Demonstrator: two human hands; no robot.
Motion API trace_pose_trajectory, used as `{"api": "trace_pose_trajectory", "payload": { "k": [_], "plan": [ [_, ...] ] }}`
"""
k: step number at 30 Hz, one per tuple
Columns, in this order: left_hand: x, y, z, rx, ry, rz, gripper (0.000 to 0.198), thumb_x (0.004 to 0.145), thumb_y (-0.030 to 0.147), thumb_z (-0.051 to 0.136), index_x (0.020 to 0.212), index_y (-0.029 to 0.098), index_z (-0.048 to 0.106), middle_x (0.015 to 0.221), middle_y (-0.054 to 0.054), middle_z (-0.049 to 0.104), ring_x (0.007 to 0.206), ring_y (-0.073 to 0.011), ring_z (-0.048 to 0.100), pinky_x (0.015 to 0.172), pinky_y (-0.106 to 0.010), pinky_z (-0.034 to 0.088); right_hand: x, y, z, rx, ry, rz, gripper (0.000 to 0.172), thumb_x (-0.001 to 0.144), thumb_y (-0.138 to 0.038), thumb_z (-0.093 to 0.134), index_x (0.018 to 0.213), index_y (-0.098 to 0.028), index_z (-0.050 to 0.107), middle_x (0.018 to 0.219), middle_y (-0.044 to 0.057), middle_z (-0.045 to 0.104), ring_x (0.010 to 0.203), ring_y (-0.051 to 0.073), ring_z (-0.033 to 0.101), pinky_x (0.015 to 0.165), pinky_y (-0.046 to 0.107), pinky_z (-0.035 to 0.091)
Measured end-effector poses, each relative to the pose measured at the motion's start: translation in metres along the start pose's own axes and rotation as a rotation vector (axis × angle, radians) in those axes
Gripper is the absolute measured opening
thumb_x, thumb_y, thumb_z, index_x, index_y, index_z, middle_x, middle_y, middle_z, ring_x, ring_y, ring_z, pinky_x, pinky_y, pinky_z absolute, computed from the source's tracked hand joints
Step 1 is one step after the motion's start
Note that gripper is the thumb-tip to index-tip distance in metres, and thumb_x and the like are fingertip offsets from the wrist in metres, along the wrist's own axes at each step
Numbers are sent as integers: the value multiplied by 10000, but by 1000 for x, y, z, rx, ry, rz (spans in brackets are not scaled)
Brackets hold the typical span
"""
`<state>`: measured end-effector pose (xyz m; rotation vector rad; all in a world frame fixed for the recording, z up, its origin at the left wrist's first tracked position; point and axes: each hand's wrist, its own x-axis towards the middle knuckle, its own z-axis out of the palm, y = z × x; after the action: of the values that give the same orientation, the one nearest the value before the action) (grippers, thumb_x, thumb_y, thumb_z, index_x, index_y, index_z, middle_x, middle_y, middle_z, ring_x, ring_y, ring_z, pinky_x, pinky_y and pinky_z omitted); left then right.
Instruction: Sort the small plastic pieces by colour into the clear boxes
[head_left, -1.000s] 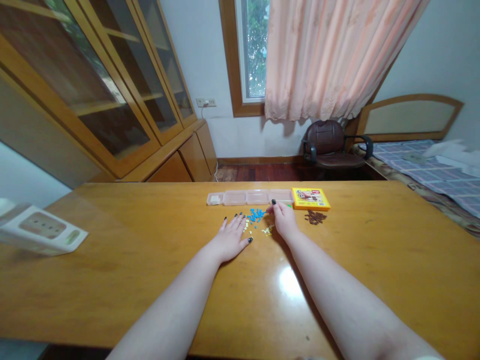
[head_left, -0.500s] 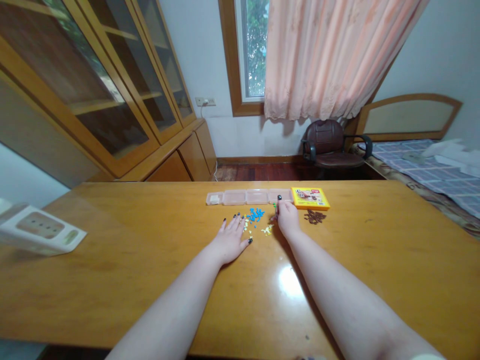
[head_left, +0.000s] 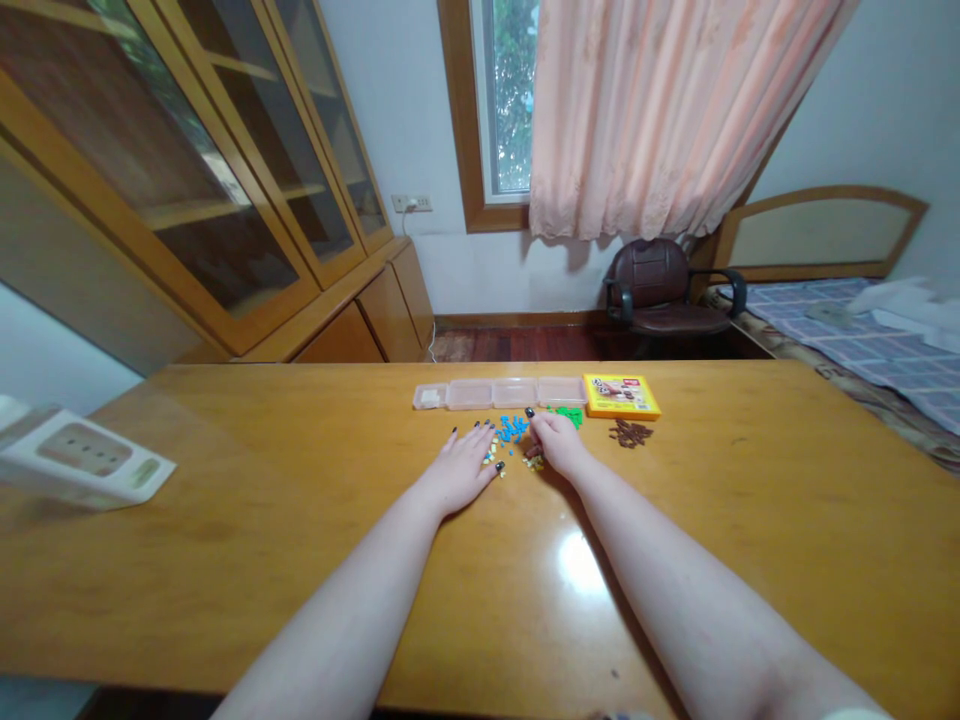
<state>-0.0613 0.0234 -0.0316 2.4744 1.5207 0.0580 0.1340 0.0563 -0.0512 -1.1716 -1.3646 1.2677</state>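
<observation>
My left hand (head_left: 459, 470) lies flat on the table with its fingers spread, beside a few small cream pieces (head_left: 491, 452). My right hand (head_left: 556, 442) is curled, its thumb and fingers together, just above a little heap of pale yellow pieces (head_left: 533, 463). Whatever its fingertips may hold is too small to make out. Between the hands lies a pile of small blue pieces (head_left: 513, 429). A green pile (head_left: 571, 415) shows just beyond my right hand, and brown pieces (head_left: 631, 433) are heaped to its right.
Behind the piles stands a row of clear plastic trays (head_left: 471, 394), with a yellow box (head_left: 621, 396) at its right end. A white container (head_left: 82, 455) is at the table's left. Past the wooden table (head_left: 300, 560) are an office chair (head_left: 667, 290) and a bed.
My right hand has moved left and slightly nearer, from the green pieces to the pale yellow heap, uncovering the green pile. My left hand has barely shifted.
</observation>
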Motion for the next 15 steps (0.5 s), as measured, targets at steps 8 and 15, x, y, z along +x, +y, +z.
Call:
{"api": "trace_pose_trajectory", "payload": {
  "k": [8, 15],
  "plan": [
    [-2, 3, -4, -16, -78, 21, 640, 905, 477, 306, 1452, 160, 204, 1523, -101, 176, 1408, -211, 142, 1143, -442, 122, 0, 3, 0, -21, -13, -47, 316, 779, -399, 445, 531, -204, 421, 474, -55, 379, 417, 100, 429, 447, 235, 465],
    [-12, 18, -4, 42, -152, -22, 693, 895, 528, 294, 1446, 115, 214, 1525, -139, 124, 1411, -264, 98, 1133, -483, 120, -1, 2, -1, -26, -6, -73, 328, 796, -400, 432, 536, -201, 425, 464, -54, 393, 409, 101, 452, 433, 219, 437]
  ]
}}
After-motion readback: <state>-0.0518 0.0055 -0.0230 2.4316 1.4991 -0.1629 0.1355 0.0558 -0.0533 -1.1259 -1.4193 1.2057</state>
